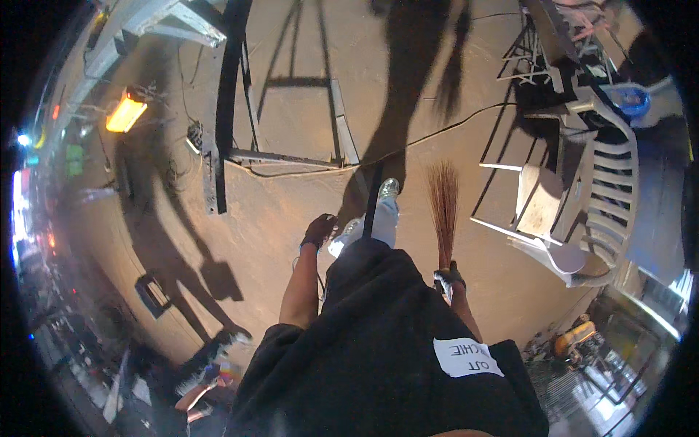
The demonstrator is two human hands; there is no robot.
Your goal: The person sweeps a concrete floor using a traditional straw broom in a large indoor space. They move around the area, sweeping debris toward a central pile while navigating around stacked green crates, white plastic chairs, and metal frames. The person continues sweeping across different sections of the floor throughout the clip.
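Note:
My right hand (pixel 449 277), in a dark and pale glove, is closed around the bound lower end of a stick broom (pixel 444 207). The broom's brown bristles fan upward, away from me, beside my right leg. My left hand (pixel 319 230), in a dark glove, hangs out in front near my left shoe (pixel 344 237). Its fingers look partly curled, but the dark glove hides whether anything is in them. A narrow dark strip (pixel 373 200) stands out in front of my legs.
A dark metal frame (pixel 220 116) stands ahead on the left, near a lit lamp (pixel 125 113). A cable (pixel 451 131) crosses the brown floor (pixel 291 200). Plastic chairs (pixel 610 186) stand at right. Another person (pixel 200 400) is at lower left, near a dark rectangular object (pixel 153 294).

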